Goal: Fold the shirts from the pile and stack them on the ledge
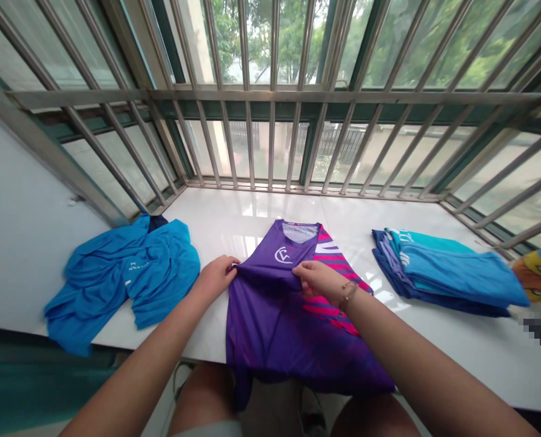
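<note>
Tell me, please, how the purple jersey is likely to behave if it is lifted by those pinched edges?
The purple jersey would probably sag limply: it already drapes over the white ledge. It looks thin and light. Its sheen suggests it may slide through the left hand and right hand.

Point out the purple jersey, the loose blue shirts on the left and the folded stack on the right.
purple jersey [270, 315]: head view, on its purple front panel.
loose blue shirts [161, 273]: head view, on the crumpled right-hand shirt.
folded stack [456, 273]: head view, on the top blue garment.
</note>
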`<act>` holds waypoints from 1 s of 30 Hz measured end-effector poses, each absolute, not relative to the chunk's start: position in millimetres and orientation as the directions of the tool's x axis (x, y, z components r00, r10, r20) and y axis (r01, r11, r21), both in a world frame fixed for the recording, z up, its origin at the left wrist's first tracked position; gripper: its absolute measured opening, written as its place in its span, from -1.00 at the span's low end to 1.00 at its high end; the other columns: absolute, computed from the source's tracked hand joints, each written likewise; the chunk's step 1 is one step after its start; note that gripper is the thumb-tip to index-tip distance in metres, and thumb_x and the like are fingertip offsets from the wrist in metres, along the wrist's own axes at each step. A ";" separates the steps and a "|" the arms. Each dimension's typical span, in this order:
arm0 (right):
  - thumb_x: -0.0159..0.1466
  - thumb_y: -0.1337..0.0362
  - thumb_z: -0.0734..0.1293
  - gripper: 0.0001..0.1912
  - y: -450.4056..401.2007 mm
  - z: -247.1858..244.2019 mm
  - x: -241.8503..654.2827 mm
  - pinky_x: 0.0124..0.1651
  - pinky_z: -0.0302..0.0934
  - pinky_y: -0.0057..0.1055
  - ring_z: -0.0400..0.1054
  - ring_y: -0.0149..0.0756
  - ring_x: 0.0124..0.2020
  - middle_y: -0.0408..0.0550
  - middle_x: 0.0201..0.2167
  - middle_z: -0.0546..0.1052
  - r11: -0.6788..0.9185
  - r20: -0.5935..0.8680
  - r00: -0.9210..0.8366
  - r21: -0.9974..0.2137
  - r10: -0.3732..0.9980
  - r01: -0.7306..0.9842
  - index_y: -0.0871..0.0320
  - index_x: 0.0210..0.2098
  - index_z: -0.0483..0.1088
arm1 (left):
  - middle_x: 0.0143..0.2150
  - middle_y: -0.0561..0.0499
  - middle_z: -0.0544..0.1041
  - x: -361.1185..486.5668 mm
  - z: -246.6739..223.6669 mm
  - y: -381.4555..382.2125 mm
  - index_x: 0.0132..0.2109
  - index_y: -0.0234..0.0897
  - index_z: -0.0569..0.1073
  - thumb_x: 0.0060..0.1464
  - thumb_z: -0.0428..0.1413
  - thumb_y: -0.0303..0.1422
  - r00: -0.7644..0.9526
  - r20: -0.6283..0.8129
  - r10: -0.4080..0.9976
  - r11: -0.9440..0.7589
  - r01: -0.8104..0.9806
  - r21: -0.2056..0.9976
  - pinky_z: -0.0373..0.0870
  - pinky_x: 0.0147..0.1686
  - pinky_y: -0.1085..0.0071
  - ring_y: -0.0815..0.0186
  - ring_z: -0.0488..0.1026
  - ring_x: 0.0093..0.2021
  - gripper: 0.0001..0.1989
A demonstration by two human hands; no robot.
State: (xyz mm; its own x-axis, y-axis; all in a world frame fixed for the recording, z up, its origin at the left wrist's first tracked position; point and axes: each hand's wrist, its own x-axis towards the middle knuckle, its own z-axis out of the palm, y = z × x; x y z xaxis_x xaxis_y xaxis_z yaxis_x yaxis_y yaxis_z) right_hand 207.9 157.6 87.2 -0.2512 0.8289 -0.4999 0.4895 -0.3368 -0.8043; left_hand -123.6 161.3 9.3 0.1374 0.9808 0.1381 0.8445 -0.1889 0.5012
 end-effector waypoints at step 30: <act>0.56 0.08 0.19 -0.72 35.5 68.9 241.9 0.03 0.34 -0.21 0.53 -0.02 -0.07 0.09 -0.12 0.64 0.158 0.139 -0.107 -0.436 0.985 0.886 0.05 -0.09 0.48 | -0.16 -0.03 0.59 -129.5 4.1 174.8 -0.06 -0.20 0.59 0.18 0.14 -0.40 0.003 0.151 0.988 -0.083 0.850 0.520 0.47 -0.08 0.31 0.19 0.54 -0.19 -0.79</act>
